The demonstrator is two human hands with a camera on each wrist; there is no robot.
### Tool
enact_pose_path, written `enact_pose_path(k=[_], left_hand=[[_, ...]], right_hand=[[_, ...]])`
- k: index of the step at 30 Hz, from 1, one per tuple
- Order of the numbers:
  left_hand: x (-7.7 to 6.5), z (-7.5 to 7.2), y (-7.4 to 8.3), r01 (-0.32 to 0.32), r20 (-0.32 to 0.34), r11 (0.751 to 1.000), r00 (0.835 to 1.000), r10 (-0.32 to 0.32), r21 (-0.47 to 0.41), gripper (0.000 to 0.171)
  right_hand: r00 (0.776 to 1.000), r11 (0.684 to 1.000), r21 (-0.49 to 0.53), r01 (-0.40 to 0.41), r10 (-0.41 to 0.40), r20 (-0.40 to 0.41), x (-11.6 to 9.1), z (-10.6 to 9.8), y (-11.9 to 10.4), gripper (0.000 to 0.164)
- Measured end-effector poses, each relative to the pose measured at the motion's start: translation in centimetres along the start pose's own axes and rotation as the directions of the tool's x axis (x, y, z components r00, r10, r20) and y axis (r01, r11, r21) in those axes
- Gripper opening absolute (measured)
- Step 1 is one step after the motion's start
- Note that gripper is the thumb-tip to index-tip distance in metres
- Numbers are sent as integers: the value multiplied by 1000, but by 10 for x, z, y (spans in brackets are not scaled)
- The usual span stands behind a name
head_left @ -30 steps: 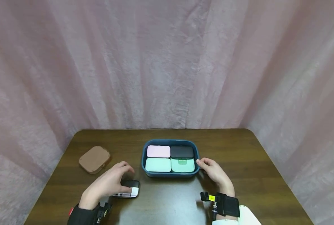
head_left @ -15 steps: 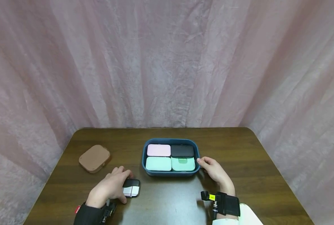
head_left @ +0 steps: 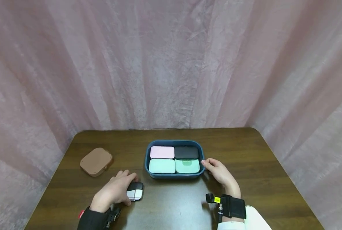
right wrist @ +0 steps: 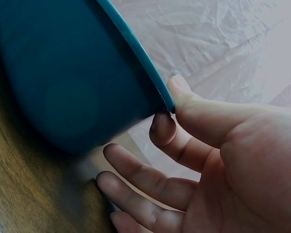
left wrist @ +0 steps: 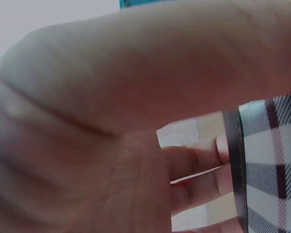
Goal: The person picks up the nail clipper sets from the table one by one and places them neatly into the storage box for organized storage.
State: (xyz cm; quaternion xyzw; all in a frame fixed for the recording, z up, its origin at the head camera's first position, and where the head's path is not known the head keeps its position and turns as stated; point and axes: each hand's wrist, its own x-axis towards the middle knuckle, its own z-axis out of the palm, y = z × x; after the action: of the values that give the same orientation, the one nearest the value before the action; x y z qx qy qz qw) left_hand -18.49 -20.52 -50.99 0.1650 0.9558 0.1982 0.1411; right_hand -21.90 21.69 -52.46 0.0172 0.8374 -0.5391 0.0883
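A small flat case (head_left: 135, 193), black and white with a plaid pattern, lies near the table's front, left of the blue container. My left hand (head_left: 114, 190) is round its left end, thumb on the near side and fingers on the far side. In the left wrist view, fingertips touch the dark edge of the plaid case (left wrist: 274, 160); the thumb crosses above. At the right rim of the blue container (head_left: 175, 176), my right hand (head_left: 221, 174) pinches with thumb and index finger. The right wrist view shows that rim between them, other fingers loosely bent below.
Inside the container sit a pink case (head_left: 162, 152), a black case (head_left: 186, 152), a mint case (head_left: 162, 166) and a green case (head_left: 187, 166). A brown rounded case (head_left: 96, 161) lies at the table's left. Behind the wooden table (head_left: 263, 179) hangs a pink curtain (head_left: 171, 64).
My left hand has shifted right and toward the table's front edge; its thumb has gone from the top of the plaid case to its near side. My right hand keeps its pinch on the rim.
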Motion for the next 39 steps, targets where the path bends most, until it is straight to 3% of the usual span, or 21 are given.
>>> enact_pose_path(k=[11, 19, 24, 31, 39], left_hand=[[-12, -4, -8, -7, 1, 1000, 1000, 7, 22, 71], [-17, 4, -13, -2, 20, 1000, 1000, 2, 19, 70], [-18, 6, -14, -44, 5, 999, 999, 44, 20, 70], [-20, 6, -18, -155, -6, 987, 988, 156, 38, 71], [-20, 5, -20, -182, -8, 983, 983, 183, 37, 69]], right_hand=[[999, 1000, 1, 30, -30, 34, 0, 8, -10, 35], [999, 1000, 5, 25, -25, 33, -8, 14, -4, 32], [999, 1000, 16, 17, -17, 28, -10, 13, -4, 32], [999, 1000, 17, 26, -27, 39, -11, 12, -1, 33], [999, 1000, 10, 5, -5, 42, -14, 9, -2, 33]])
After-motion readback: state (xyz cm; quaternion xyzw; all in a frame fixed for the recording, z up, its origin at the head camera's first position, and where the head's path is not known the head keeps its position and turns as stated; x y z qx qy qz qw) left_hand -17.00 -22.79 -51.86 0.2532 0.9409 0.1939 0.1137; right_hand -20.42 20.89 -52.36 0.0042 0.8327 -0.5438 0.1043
